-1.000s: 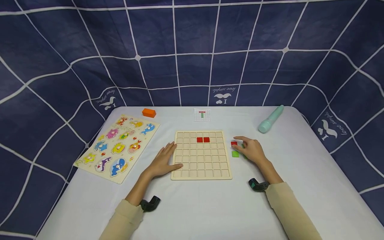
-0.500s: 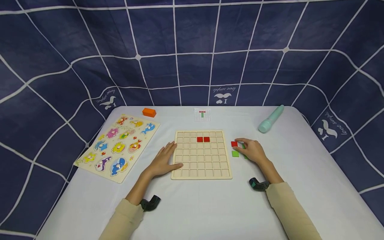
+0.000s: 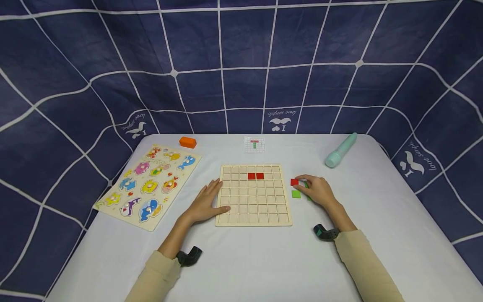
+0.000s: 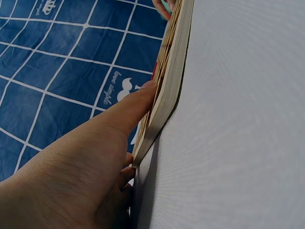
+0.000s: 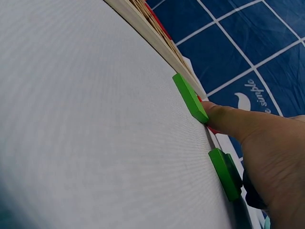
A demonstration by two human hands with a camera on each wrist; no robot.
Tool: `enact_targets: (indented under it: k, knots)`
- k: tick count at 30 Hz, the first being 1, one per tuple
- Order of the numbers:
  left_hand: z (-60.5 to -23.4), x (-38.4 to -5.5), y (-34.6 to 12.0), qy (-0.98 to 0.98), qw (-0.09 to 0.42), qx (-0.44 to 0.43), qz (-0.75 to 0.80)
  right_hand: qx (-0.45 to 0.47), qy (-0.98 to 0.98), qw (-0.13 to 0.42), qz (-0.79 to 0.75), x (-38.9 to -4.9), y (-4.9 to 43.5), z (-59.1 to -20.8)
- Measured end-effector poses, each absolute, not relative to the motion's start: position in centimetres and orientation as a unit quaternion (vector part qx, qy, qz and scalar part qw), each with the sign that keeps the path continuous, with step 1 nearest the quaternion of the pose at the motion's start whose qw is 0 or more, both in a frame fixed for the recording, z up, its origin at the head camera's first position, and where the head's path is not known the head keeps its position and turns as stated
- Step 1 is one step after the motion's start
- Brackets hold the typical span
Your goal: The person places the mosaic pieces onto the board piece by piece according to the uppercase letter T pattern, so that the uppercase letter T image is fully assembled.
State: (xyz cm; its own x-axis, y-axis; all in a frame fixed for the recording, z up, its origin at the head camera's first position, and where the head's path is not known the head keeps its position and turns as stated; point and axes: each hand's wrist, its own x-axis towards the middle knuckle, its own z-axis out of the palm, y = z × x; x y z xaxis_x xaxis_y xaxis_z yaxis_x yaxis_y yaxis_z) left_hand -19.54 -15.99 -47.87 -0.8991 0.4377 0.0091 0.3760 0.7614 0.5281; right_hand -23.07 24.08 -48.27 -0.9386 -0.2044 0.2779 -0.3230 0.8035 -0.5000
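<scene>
My left hand rests at the left edge of a wooden grid board, its thumb over the rim and its fingers extended along the side. Two red square tiles lie side by side in an upper row, a left one and a right one. Just right of the board, my right hand pinches another red tile between thumb and index finger. In front of that tile lies a green tile; more green ones are partly hidden under the hand. The right wrist view shows a green tile beside the thumb.
A peg puzzle board with animal pieces lies at the left, an orange block behind it. A small card with a red and green T pattern sits beyond the grid board. At the back right lies a mint-green microphone-shaped object.
The right thumb and index finger have closed in on the red tile from a wider spread. My left hand and the grid board stay where they were.
</scene>
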Motion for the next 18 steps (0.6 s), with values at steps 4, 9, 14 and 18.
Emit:
enact_targets:
  k: [4, 9, 14, 18]
  knots:
    - [-47.8, -19.5, -16.0, 0.936, 0.059, 0.217, 0.271, 0.145, -0.942, 0.110, 0.281, -23.1, 24.1, -48.2]
    - [-47.8, -19.5, -15.9, 0.937, 0.063, 0.212, 0.269, 0.157, -0.940, 0.126, 0.276, -23.0, 23.9, -47.8]
    - [-47.9, -19.5, -15.9, 0.937, 0.062, 0.209, 0.272, 0.177, -0.934, 0.149, 0.274, -22.9, 23.0, -46.7]
    - [-48.1, -19.6, -16.0, 0.936, 0.061, 0.209, 0.276, 0.186, -0.930, 0.158, 0.273, -23.0, 21.7, -46.1]
